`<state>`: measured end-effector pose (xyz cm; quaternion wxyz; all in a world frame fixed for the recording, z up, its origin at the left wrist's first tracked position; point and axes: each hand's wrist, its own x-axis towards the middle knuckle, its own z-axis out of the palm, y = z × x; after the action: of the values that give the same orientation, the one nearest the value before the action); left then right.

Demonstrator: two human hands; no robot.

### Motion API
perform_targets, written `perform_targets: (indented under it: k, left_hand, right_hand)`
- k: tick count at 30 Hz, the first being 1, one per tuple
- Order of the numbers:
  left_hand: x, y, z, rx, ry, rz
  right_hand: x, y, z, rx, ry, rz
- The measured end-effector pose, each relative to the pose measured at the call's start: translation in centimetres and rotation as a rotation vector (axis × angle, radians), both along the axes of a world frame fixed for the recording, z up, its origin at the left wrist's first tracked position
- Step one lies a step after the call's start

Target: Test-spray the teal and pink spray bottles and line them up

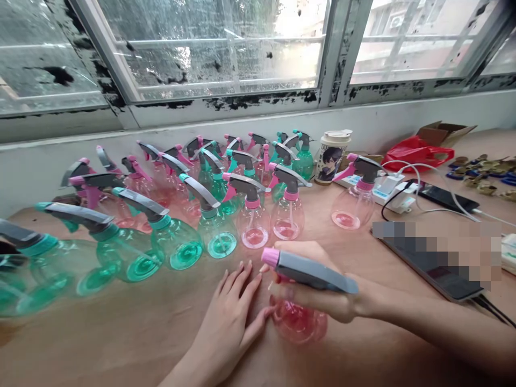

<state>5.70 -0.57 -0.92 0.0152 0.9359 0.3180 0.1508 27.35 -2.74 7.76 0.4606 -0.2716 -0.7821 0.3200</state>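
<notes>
My right hand [322, 290] is wrapped round the neck and trigger of a pink spray bottle [300, 322] with a grey top and pink nozzle. Part of its trigger is hidden by my fingers. My left hand [237, 301] lies flat on the wooden table [133, 333], fingers spread, its thumb close to or touching that bottle's side. Just beyond stand two pink spray bottles [288, 217] side by side, with a green spray bottle [217, 236] to their left. Another pink spray bottle [352, 207] stands apart at the right, beyond my right hand.
Several more green and pink spray bottles [177, 244] crowd the left and back. A paper cup [332, 156], a power strip [393, 193], a phone [447, 196] and a dark tablet-like device [427, 263] with cables lie right. Behind are a red plastic bag [419, 156] and a cardboard box [443, 131].
</notes>
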Motion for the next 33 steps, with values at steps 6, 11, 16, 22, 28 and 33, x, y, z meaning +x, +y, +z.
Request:
perform_targets:
  k: [6, 11, 16, 22, 28, 33]
  left_hand:
    - [0.08, -0.15, 0.26, -0.049, -0.033, 0.004]
    - [0.09, -0.06, 0.34, -0.038, -0.016, 0.000]
    - [0.14, -0.05, 0.62, -0.043, 0.004, 0.006]
    - [0.12, -0.04, 0.61, -0.034, -0.013, -0.005]
    - [-0.03, 0.05, 0.49, -0.007, -0.027, -0.001]
    - [-0.14, 0.06, 0.32, 0.013, -0.024, -0.002]
  right_hand:
    - [-0.42, -0.49, -0.43, 0.014, 0.004, 0.051]
    - [-0.40, -0.63, -0.59, -0.003, 0.034, 0.016]
    - [-0.25, -0.66, -0.29, 0.004, -0.028, 0.014]
    - [-0.18, -0.63, -0.24, -0.099, 0.050, 0.065]
    - [-0.16, -0.39, -0.55, -0.063, 0.034, 0.050]
    - [-0.08, -0.20, -0.53, -0.035, 0.014, 0.039]
